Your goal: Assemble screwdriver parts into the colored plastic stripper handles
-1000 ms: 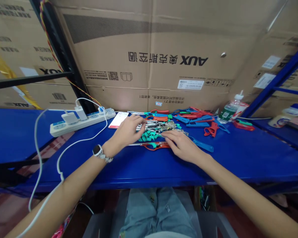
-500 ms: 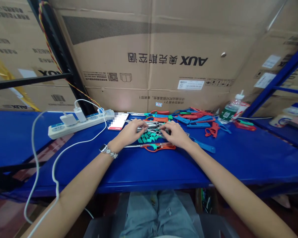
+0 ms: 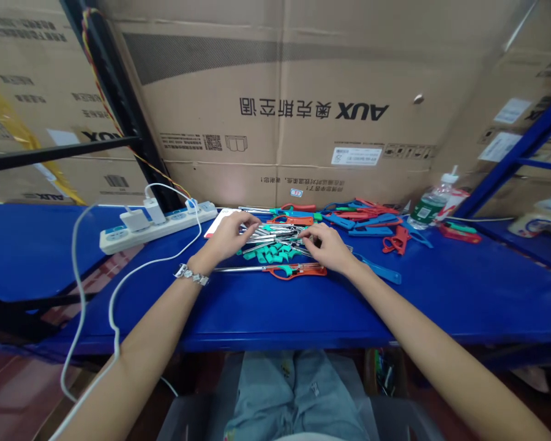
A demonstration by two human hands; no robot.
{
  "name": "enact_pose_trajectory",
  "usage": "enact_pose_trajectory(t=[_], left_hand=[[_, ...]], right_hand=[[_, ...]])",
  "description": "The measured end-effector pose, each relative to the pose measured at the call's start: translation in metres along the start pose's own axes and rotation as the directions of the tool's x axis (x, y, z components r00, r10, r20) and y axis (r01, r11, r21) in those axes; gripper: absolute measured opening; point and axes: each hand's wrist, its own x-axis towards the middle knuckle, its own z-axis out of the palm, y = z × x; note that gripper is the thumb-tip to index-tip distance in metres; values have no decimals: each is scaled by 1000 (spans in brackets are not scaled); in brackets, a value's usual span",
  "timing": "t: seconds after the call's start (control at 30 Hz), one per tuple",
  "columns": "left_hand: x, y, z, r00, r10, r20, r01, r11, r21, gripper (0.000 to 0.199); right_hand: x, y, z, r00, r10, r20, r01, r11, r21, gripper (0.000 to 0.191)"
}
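Note:
My left hand (image 3: 232,235) is over the left end of a pile of metal rods (image 3: 275,233), thumb and fingers curled toward each other; whatever lies between the fingertips is too small to make out. At the right side of the same pile, my right hand (image 3: 325,245) has its thumb and forefinger close together on something small I cannot make out. Several green pieces (image 3: 270,253) lie just in front of the rods. Nearer the front is an orange lighter (image 3: 298,270) with a long metal tube pointing left.
Blue and red handle parts (image 3: 371,220) are heaped at the back right, near a plastic bottle (image 3: 428,205). A white power strip (image 3: 165,228) with cables lies at left. A large cardboard box (image 3: 275,122) stands behind the blue table (image 3: 441,294).
My left hand has moved left, away from my right hand, uncovering more rods and green pieces. My right hand stays at the pile's right side. The whole view has shifted slightly.

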Motion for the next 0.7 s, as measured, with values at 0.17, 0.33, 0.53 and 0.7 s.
enact_pose_trajectory(t=[0.17, 0.33, 0.53, 0.7], left_hand=[[-7, -22, -21, 993, -102, 61, 101, 995, 10, 21], [-11, -36, -25, 984, -149, 97, 151, 988, -15, 16], [-13, -35, -21, 978, -171, 119, 172, 985, -5, 16], [-11, -29, -11, 979, -108, 170, 113, 993, -19, 12]], right_hand=[[24, -18, 14, 987, -130, 92, 130, 992, 3, 18], [57, -41, 35, 955, -161, 248, 189, 978, -92, 17], [79, -46, 43, 925, -110, 363, 196, 958, -209, 12], [68, -29, 31, 944, -67, 323, 132, 974, -185, 9]])
